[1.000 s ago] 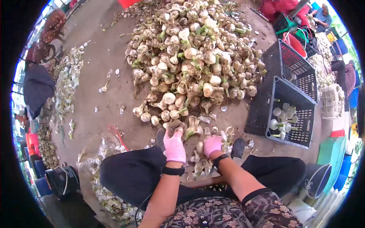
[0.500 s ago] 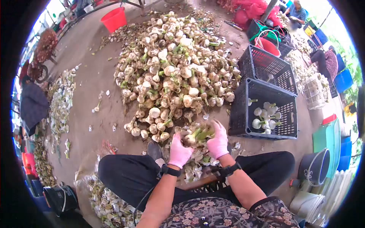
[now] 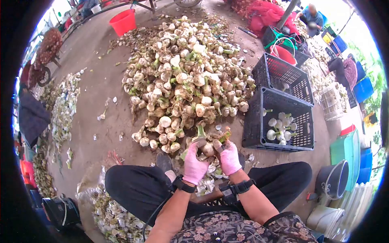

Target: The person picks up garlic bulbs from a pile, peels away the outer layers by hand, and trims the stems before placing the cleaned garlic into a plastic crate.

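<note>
Between my two pink-gloved hands, above the ground in front of my crossed legs, is a garlic bulb (image 3: 208,149) with its green stem pointing up and away. My left hand (image 3: 195,163) is closed around the bulb's left side. My right hand (image 3: 228,157) holds its right side, the fingertips by a loose leafy piece. Just beyond lies a big heap of untrimmed garlic (image 3: 182,77). To the right, a black crate (image 3: 253,125) contains several clean white bulbs (image 3: 282,125) with short stems.
A second black crate (image 3: 265,67) stands behind the first, near a red bucket (image 3: 283,54). Another red bucket (image 3: 122,22) is beyond the heap. Peelings (image 3: 65,109) lie at left and below my hands. Two other people sit at the upper right. A dark bucket (image 3: 333,178) stands at right.
My hands have come closer together around the bulb, and its stem has turned from pointing right to pointing away from me. The view has shifted slightly.
</note>
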The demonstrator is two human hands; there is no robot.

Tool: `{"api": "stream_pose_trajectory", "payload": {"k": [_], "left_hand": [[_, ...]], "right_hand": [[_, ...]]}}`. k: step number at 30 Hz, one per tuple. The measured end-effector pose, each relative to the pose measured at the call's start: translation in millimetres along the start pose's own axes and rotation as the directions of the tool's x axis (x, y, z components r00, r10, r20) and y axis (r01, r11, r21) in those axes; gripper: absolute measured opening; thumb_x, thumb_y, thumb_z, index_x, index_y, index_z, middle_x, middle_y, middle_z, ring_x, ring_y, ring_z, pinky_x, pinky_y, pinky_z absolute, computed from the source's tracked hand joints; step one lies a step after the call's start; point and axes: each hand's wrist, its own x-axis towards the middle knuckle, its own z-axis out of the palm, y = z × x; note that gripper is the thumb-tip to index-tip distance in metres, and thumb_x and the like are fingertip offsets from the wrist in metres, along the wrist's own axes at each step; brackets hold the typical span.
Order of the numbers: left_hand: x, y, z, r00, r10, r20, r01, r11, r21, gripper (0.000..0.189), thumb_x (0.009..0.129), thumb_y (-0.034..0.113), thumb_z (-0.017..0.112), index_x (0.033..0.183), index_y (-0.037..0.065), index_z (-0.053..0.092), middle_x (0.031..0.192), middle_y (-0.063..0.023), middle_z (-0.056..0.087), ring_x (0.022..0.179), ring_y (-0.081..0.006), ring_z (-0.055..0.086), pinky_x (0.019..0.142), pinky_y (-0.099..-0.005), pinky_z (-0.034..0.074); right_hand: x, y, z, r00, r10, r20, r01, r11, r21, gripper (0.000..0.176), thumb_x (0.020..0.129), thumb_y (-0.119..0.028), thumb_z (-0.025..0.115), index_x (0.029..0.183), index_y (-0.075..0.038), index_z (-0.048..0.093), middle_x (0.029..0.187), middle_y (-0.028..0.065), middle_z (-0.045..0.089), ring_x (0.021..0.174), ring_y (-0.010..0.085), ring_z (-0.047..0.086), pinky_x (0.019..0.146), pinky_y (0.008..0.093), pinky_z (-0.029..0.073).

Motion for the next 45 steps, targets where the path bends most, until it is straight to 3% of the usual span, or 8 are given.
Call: {"api": "stream_pose_trajectory", "payload": {"k": [5, 10, 15, 17, 20, 26, 42, 45], "left_hand": [[4.0, -5.9, -4.6, 0.995, -0.065, 0.074, 0.071, 0.993, -0.091, 0.057, 0.06, -0.002, 0.078, 0.111, 0.001, 0.054, 0.108, -0.0072, 0.059, 0.102, -0.0165, 0.057, 0.09, -0.028, 0.045], [6.0, -18.9, -7.1, 0.943, -0.307, 0.129, 0.318, 0.716, -0.622, 0.04, 0.085, 0.006, 0.064, 0.122, 0.0, 0.05, 0.111, -0.0068, 0.058, 0.101, -0.0144, 0.057, 0.088, -0.0268, 0.046], [-1.5, -42.5, 0.4, 0.923, -0.374, 0.088, 0.383, 0.876, -0.294, 0.045, 0.084, 0.005, 0.064, 0.125, -0.001, 0.046, 0.112, -0.007, 0.058, 0.101, -0.0128, 0.056, 0.089, -0.0257, 0.045], [-7.8, -37.6, 10.1, 0.978, -0.205, 0.031, 0.207, 0.955, -0.214, 0.051, 0.078, 0.002, 0.067, 0.124, -0.004, 0.047, 0.112, -0.0083, 0.058, 0.101, -0.0151, 0.056, 0.089, -0.0259, 0.044], [2.2, -30.4, 1.6, 0.95, -0.294, 0.104, 0.311, 0.926, -0.216, 0.058, 0.074, -0.004, 0.068, 0.128, -0.003, 0.044, 0.109, -0.0074, 0.06, 0.101, -0.0136, 0.057, 0.091, -0.0266, 0.044], [0.7, -35.3, -7.9, 0.926, -0.301, 0.227, 0.356, 0.897, -0.264, 0.059, 0.071, -0.001, 0.074, 0.124, -0.002, 0.048, 0.109, -0.007, 0.06, 0.099, -0.0126, 0.056, 0.086, -0.0266, 0.046], [-10.2, -4.3, -2.9, 0.843, -0.266, 0.467, 0.481, 0.762, -0.434, 0.065, 0.072, -0.015, 0.062, 0.131, 0.0, 0.041, 0.123, -0.0081, 0.052, 0.112, -0.0161, 0.052, 0.095, -0.0289, 0.045], [-6.5, -2.9, -6.9, 0.826, -0.334, 0.455, 0.535, 0.721, -0.441, 0.066, 0.072, -0.014, 0.062, 0.132, 0.0, 0.04, 0.124, -0.0084, 0.052, 0.113, -0.0166, 0.052, 0.094, -0.0289, 0.045]], "right_hand": [[2.2, -0.3, -17.6, 0.993, -0.062, 0.1, 0.088, 0.954, -0.286, 0.022, 0.089, -0.014, 0.062, 0.103, 0.002, 0.059, 0.09, 0.0046, 0.065, 0.08, 0.0085, 0.055, 0.074, 0.0247, 0.046], [-0.5, -2.2, -22.9, 0.962, -0.235, 0.138, 0.272, 0.842, -0.466, 0.023, 0.081, 0.002, 0.054, 0.104, 0.001, 0.06, 0.089, 0.006, 0.066, 0.081, 0.012, 0.058, 0.073, 0.0264, 0.046], [0.2, -2.1, -29.0, 0.947, -0.297, 0.121, 0.309, 0.742, -0.595, 0.035, 0.073, 0.014, 0.044, 0.101, 0.003, 0.062, 0.089, 0.0054, 0.066, 0.084, 0.0084, 0.056, 0.075, 0.023, 0.044], [-3.4, -12.0, -26.2, 0.939, -0.32, 0.128, 0.324, 0.694, -0.643, 0.037, 0.064, 0.011, 0.045, 0.096, 0.003, 0.062, 0.084, 0.0147, 0.067, 0.083, 0.0198, 0.064, 0.073, 0.0279, 0.047], [-22.4, -43.4, -4.2, 0.973, -0.189, 0.132, 0.215, 0.542, -0.812, 0.039, 0.065, 0.011, 0.046, 0.1, 0.005, 0.061, 0.085, 0.0178, 0.067, 0.084, 0.0221, 0.065, 0.074, 0.0291, 0.048], [8.8, 1.1, -38.4, 0.953, -0.282, 0.109, 0.286, 0.725, -0.626, 0.041, 0.064, 0.007, 0.05, 0.103, 0.007, 0.061, 0.085, 0.0232, 0.065, 0.083, 0.0311, 0.065, 0.074, 0.0318, 0.049], [53.5, 9.8, -76.6, 0.942, -0.322, 0.091, 0.148, 0.159, -0.976, 0.032, 0.069, 0.0, 0.052, 0.095, -0.006, 0.067, 0.085, 0.0195, 0.065, 0.082, 0.0349, 0.063, 0.074, 0.0371, 0.05], [37.3, -4.5, -80.0, 0.955, -0.246, 0.166, 0.234, 0.277, -0.932, 0.033, 0.069, 0.004, 0.053, 0.099, -0.004, 0.065, 0.098, 0.0177, 0.064, 0.092, 0.0324, 0.062, 0.08, 0.0334, 0.049]]}}
